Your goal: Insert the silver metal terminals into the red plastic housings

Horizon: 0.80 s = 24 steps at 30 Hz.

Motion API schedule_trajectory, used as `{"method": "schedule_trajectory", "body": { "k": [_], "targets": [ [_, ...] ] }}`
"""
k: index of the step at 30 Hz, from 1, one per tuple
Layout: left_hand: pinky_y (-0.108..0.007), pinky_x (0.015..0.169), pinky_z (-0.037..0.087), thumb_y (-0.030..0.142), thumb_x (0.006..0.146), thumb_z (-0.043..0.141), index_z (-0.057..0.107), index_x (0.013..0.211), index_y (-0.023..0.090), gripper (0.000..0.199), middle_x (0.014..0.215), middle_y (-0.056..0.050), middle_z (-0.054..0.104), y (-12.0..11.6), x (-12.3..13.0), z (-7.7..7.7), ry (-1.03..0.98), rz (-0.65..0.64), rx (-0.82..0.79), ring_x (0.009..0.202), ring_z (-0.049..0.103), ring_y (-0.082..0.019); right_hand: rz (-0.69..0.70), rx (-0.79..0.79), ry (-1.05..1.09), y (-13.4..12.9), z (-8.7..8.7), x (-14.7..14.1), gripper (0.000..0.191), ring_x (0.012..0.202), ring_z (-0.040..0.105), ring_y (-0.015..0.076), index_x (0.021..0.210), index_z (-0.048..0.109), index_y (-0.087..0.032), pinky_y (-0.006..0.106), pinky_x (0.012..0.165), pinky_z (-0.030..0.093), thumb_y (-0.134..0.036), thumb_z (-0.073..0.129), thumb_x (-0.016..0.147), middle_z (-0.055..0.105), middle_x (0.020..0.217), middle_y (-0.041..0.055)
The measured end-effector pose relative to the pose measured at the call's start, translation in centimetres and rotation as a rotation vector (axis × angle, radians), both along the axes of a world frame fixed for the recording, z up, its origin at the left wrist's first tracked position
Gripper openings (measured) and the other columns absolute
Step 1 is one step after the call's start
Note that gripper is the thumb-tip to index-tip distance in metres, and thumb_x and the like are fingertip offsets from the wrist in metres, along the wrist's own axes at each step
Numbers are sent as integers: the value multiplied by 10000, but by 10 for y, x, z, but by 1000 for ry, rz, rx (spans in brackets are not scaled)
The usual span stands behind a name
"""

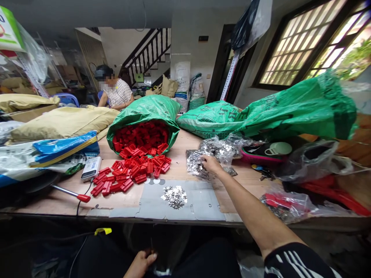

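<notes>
My right hand [211, 165] reaches over the table and touches a clear plastic bag of small silvery metal pieces [197, 164]; its fingers are bent at the bag, and their tips are partly hidden. Below the table edge, over my lap, my left hand [142, 262] is closed, thumb and fingers together, at something thin that I cannot make out. A loose pile of silvery flat pieces [174, 197] lies on the grey mat [203, 200]. Red plastic parts [127, 172] spill from an open green sack [145, 106] left of the bag.
A white power bank [91, 168] with a cable and a red-tipped lever [83, 198] are at the left. Green sacks [272, 112], a pink container [261, 158] and plastic bags [307, 162] crowd the right. Behind the table sits a person [117, 92].
</notes>
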<state>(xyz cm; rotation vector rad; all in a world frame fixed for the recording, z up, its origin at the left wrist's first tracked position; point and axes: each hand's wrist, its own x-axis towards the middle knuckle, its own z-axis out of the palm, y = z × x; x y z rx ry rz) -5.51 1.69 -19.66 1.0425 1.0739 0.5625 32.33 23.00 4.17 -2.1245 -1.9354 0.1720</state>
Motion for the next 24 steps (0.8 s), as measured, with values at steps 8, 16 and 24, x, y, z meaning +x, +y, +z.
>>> {"method": "schedule_trajectory", "body": {
  "k": [8, 16, 24],
  "targets": [
    [-311, 724, 422, 712, 546, 684, 701, 834, 114, 664, 734, -53, 653, 0, 0, -7, 45, 18, -20, 721, 539, -197, 80, -28, 20, -12, -22, -17, 623, 1091, 542, 274, 1258, 575, -243, 345, 918, 416, -347, 740, 666, 564, 1237, 105],
    [-337, 743, 426, 714, 532, 685, 701, 806, 118, 656, 699, -52, 640, 0, 1, 1, 65, 22, -14, 738, 556, -222, 49, 93, 89, -2, -5, -6, 361, 961, 604, 213, 1111, 642, -193, 298, 857, 449, -141, 544, 768, 673, 1060, 59],
    [-353, 805, 442, 590, 560, 741, 708, 789, 124, 520, 718, -61, 662, 0, 5, 17, 46, 40, -52, 845, 575, -261, 117, 30, 90, -1, 4, -3, 342, 944, 629, 205, 1104, 668, -239, 285, 846, 453, -162, 527, 802, 702, 1042, 20]
  ]
}}
